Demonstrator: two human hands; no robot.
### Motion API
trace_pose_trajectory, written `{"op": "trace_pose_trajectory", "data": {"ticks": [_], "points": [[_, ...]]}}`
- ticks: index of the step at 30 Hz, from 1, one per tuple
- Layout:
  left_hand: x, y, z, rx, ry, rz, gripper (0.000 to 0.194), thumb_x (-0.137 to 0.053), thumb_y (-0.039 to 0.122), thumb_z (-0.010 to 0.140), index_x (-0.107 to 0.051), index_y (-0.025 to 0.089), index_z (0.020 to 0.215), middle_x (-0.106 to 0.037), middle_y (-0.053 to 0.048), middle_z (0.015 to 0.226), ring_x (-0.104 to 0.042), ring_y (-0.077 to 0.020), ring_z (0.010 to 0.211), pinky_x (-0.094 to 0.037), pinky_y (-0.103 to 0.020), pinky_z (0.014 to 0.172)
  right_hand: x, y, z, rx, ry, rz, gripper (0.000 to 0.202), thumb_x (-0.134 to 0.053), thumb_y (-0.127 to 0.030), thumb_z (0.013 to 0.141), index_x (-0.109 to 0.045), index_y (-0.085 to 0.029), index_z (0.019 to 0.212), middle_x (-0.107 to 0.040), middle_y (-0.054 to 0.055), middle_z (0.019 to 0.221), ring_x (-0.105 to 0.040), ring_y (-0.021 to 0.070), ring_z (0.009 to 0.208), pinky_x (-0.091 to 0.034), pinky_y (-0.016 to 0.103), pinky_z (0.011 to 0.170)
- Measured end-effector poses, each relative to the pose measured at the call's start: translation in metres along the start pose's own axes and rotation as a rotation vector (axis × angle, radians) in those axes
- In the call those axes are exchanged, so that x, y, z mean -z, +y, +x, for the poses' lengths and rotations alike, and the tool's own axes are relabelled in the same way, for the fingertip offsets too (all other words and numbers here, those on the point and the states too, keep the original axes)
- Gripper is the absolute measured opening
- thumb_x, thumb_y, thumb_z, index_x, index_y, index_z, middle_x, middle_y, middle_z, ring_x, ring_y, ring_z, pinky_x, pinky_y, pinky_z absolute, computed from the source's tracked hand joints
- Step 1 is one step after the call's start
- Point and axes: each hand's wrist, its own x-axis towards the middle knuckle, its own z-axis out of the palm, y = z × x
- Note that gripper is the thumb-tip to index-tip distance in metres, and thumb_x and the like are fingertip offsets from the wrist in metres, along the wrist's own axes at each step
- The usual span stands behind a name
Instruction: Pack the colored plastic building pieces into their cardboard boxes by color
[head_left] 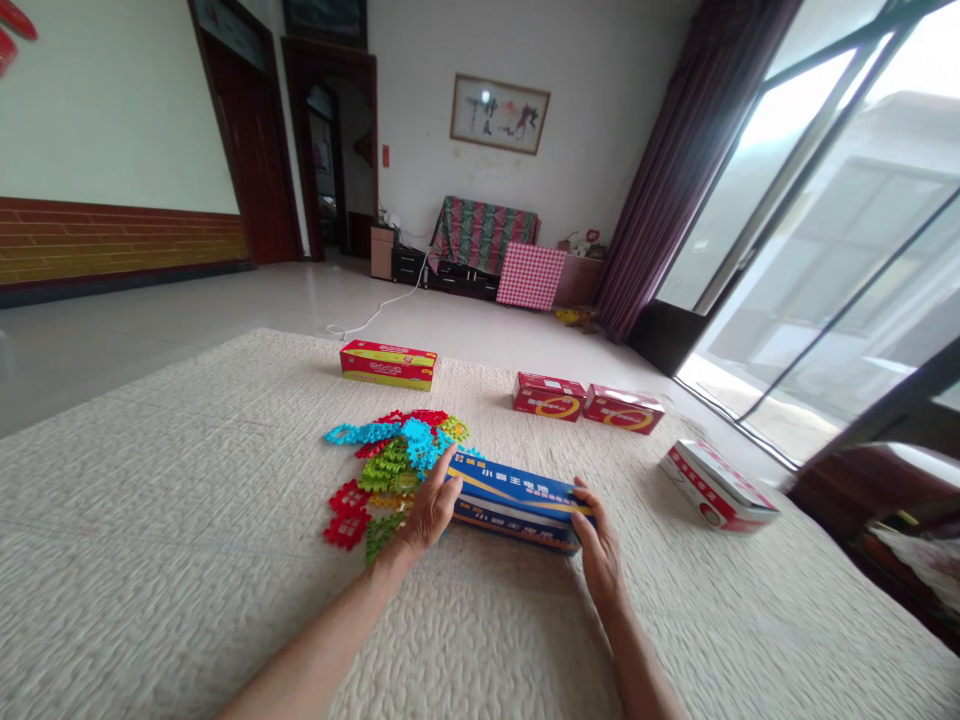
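A long blue battery box (517,500) with white and orange print is held by its two ends, low over the quilted cover. My left hand (433,508) is closed on its left end, thumb on the top edge. My right hand (598,535) grips the right end, fingers over the top corner. Beside my left hand lies a loose pile of plastic interlocking pieces: blue ones (426,442), green ones (390,468) and red ones (348,515). The battery box hides part of the pile's right side.
A red and yellow-green box (388,366) stands beyond the pile. Two dark red boxes (549,398) sit side by side farther right. A white and red box (716,485) lies at the right on the cream cover (187,480). A white cable (375,315) runs across the floor behind.
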Motion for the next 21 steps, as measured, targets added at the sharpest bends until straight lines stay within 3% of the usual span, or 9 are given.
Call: {"op": "trace_pose_trajectory", "data": {"ticks": [5, 9, 13, 16, 21], "points": [[-0.008, -0.001, 0.005, 0.01, 0.069, 0.037, 0.052, -0.034, 0.034, 0.092, -0.046, 0.016, 0.139, -0.05, -0.009, 0.143, -0.041, -0.0222, 0.136, -0.03, -0.039, 0.115, 0.014, -0.001, -0.003, -0.049, -0.099, -0.044, 0.052, -0.056, -0.05, 0.085, -0.051, -0.022, 0.129, -0.043, 0.012, 0.148, -0.035, 0.0303, 0.138, -0.027, 0.048, 0.113], [-0.005, 0.009, 0.02, -0.027, 0.065, 0.05, 0.054, -0.035, 0.043, 0.093, -0.047, 0.016, 0.138, -0.054, -0.012, 0.139, -0.046, -0.0231, 0.132, -0.032, -0.038, 0.114, 0.021, -0.005, 0.007, -0.069, -0.169, -0.053, 0.066, -0.064, -0.049, 0.078, -0.045, -0.024, 0.136, -0.037, 0.012, 0.151, -0.035, 0.0316, 0.138, -0.033, 0.047, 0.11], [0.011, 0.03, 0.039, -0.061, -0.106, -0.007, 0.071, -0.048, 0.056, 0.087, -0.037, 0.016, 0.144, -0.047, -0.014, 0.144, -0.039, -0.0274, 0.137, -0.032, -0.042, 0.113, 0.017, -0.018, 0.033, -0.074, -0.066, -0.042, 0.073, -0.067, -0.047, 0.075, -0.04, -0.025, 0.139, -0.042, 0.012, 0.146, -0.047, 0.0315, 0.128, -0.042, 0.044, 0.102], [0.02, 0.04, 0.051, -0.046, -0.198, 0.025, 0.087, -0.067, 0.053, 0.074, -0.034, 0.015, 0.145, -0.044, -0.016, 0.146, -0.039, -0.0314, 0.136, -0.033, -0.044, 0.112, 0.01, -0.026, 0.055, -0.055, 0.063, 0.014, 0.071, -0.069, -0.046, 0.071, -0.044, -0.025, 0.134, -0.047, 0.011, 0.143, -0.047, 0.0317, 0.127, -0.045, 0.041, 0.097], [0.022, 0.041, 0.083, 0.021, -0.184, 0.113, 0.081, -0.072, 0.04, 0.07, -0.042, 0.014, 0.141, -0.057, -0.015, 0.134, -0.054, -0.0297, 0.122, -0.042, -0.04, 0.104, -0.013, -0.014, 0.085, -0.121, 0.29, 0.074, 0.067, -0.072, -0.05, 0.066, -0.051, -0.022, 0.123, -0.063, 0.008, 0.112, -0.061, 0.0273, 0.102, -0.052, 0.039, 0.084]]}}
